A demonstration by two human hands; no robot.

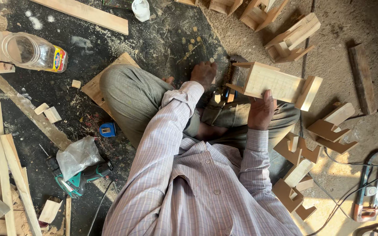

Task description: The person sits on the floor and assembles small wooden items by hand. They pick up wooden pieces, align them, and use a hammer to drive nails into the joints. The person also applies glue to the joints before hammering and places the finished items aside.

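Wooden bracket piece [276,85] rests gripped along its near edge by right hand [261,111]; left hand [204,73], apparently empty, touches the floor.

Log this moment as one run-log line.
left hand: reaching to sawdusty floor | right hand: gripping wooden bracket piece | cordless drill: lying beside left knee

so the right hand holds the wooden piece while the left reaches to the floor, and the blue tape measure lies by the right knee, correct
Not quite. The head view shows the tape measure on the person's left side, by the left knee, near the drill. The rest holds: the right hand grips the wooden piece and the left hand reaches down to the floor.
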